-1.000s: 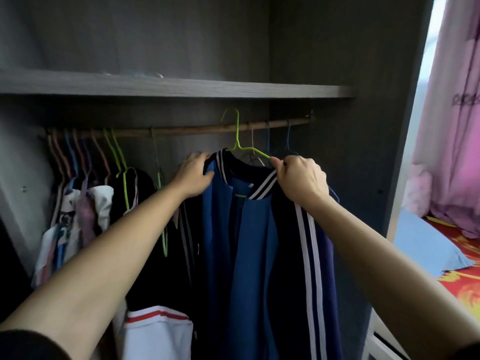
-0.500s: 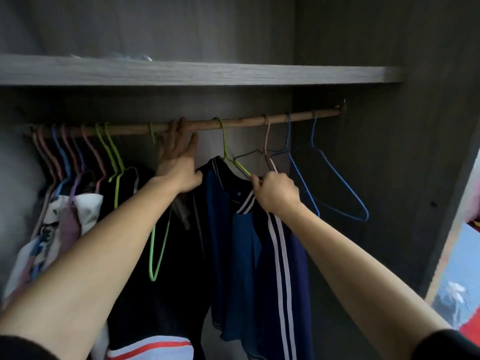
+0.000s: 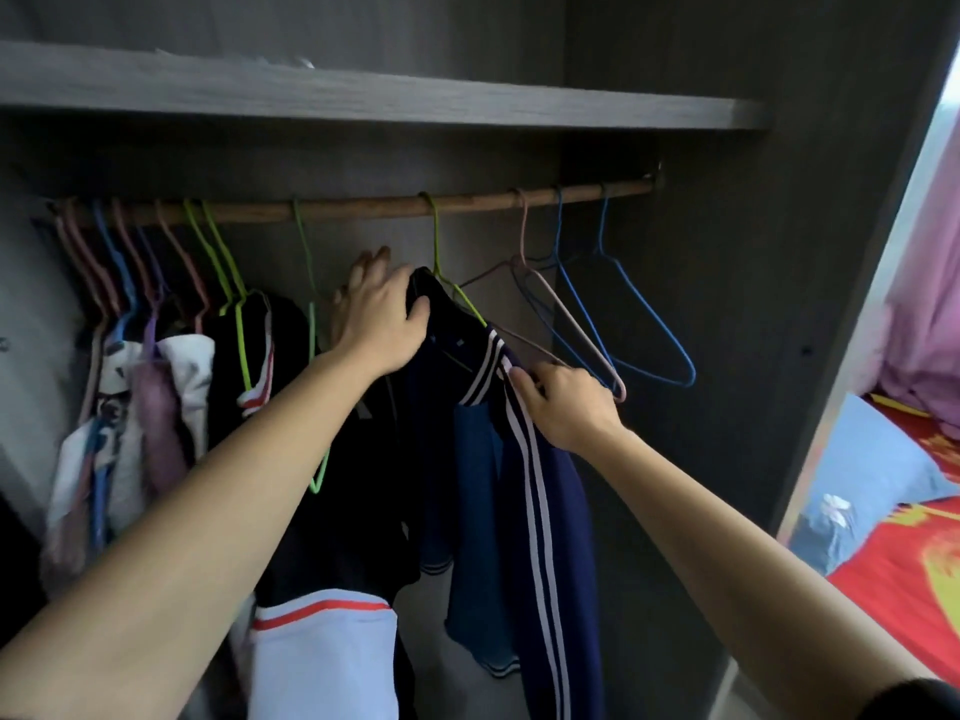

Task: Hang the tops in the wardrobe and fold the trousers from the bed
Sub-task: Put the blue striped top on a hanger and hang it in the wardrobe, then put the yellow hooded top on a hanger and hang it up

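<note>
A bedroom in a home, viewed facing an open wardrobe point(image 3: 727, 304) of dark grey wood-grain board. Across the top, a plain shelf point(image 3: 363, 96); under it, a wooden rail point(image 3: 363, 207) strung with thin wire hangers point(image 3: 655, 313) in pink, blue, green and purple. Everyday clothes on many of them: a navy striped jacket point(image 3: 535, 511), a black top point(image 3: 353, 511), pale printed garments point(image 3: 119, 407) bunched at the left end. Past the wardrobe's right edge, a bed point(image 3: 909, 563) under a red and yellow patterned sheet, a blue pillow point(image 3: 872, 475) on it, and a pink curtain point(image 3: 930, 330) with daylight beside.
</note>
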The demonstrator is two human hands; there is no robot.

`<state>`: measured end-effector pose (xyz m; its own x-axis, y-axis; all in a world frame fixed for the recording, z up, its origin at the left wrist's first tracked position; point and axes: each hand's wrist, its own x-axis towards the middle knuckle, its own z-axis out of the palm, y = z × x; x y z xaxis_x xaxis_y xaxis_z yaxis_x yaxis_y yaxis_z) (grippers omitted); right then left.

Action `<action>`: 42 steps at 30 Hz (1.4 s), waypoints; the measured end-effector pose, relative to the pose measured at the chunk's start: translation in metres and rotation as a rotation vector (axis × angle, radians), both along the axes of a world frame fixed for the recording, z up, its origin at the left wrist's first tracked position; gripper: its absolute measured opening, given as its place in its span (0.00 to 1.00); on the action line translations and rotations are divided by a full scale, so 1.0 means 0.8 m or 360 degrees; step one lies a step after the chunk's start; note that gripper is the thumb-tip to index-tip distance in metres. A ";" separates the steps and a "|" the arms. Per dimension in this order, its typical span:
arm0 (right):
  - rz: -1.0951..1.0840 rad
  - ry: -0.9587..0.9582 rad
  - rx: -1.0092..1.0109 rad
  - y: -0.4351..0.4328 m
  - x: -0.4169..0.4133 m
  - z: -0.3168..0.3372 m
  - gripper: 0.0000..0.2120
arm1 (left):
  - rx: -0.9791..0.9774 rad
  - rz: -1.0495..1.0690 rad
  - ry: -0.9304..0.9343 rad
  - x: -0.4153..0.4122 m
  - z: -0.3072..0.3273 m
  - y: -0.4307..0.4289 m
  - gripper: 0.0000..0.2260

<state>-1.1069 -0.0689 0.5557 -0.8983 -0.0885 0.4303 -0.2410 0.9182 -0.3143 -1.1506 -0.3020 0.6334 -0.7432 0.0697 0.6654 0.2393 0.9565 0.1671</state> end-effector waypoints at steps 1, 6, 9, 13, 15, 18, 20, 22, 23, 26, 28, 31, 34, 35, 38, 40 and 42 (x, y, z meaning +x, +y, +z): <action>-0.0030 -0.0023 -0.0008 0.007 0.010 -0.008 0.25 | -0.0007 -0.0042 0.0021 0.008 -0.012 0.008 0.24; -0.0262 -0.0035 0.0004 0.041 0.060 -0.067 0.22 | -0.0001 -0.0242 0.0114 0.053 -0.081 0.054 0.26; -0.0383 -0.0029 0.0140 0.069 0.095 -0.099 0.19 | -0.0045 -0.0285 0.0130 0.084 -0.128 0.081 0.26; -0.0521 0.0061 0.0155 0.123 0.153 -0.115 0.16 | 0.0037 -0.0382 0.0094 0.124 -0.174 0.117 0.27; -0.0603 0.0073 0.0167 0.155 0.192 -0.122 0.17 | 0.0093 -0.0445 0.0028 0.149 -0.201 0.141 0.27; -0.0819 -0.0015 0.0303 0.207 0.270 -0.138 0.23 | 0.0087 -0.0548 -0.0146 0.193 -0.246 0.188 0.28; -0.0982 -0.0057 0.0369 0.240 0.337 -0.154 0.26 | 0.0032 -0.0641 -0.0257 0.226 -0.271 0.228 0.29; -0.1134 -0.0084 0.0393 0.270 0.415 -0.173 0.29 | -0.0020 -0.0771 -0.0350 0.265 -0.289 0.273 0.30; -0.1214 -0.0115 0.0399 0.284 0.457 -0.183 0.30 | -0.0051 -0.0846 -0.0380 0.288 -0.295 0.298 0.30; -0.1501 -0.0208 0.0336 0.320 0.594 -0.213 0.31 | -0.0127 -0.1187 -0.0371 0.373 -0.307 0.377 0.30; -0.1720 -0.0272 0.0230 0.337 0.692 -0.229 0.31 | -0.0150 -0.1424 -0.0343 0.442 -0.311 0.433 0.30; -0.1993 -0.0361 0.0098 0.346 0.844 -0.259 0.31 | -0.0203 -0.1727 -0.0359 0.573 -0.322 0.509 0.31; -0.2273 -0.0463 -0.0048 0.328 0.993 -0.298 0.31 | -0.0370 -0.2046 -0.0347 0.718 -0.348 0.554 0.29; -0.2374 -0.0499 -0.0091 0.317 1.041 -0.311 0.32 | -0.0445 -0.2148 -0.0332 0.765 -0.359 0.563 0.28; -0.2680 -0.0633 -0.0215 0.276 1.172 -0.345 0.32 | -0.0689 -0.2376 -0.0321 0.885 -0.389 0.581 0.30; -0.2884 -0.0736 -0.0294 0.250 1.248 -0.363 0.32 | -0.0846 -0.2462 -0.0366 0.952 -0.404 0.592 0.32; -0.3067 -0.0767 -0.0424 0.228 1.311 -0.377 0.32 | -0.0985 -0.2558 -0.0408 1.010 -0.416 0.603 0.32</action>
<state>-0.0584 0.1135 0.2540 0.2578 0.9662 0.0067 0.9496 -0.2520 -0.1861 -0.3427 0.1806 0.3008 0.2430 0.9593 0.1438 0.9632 -0.2562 0.0817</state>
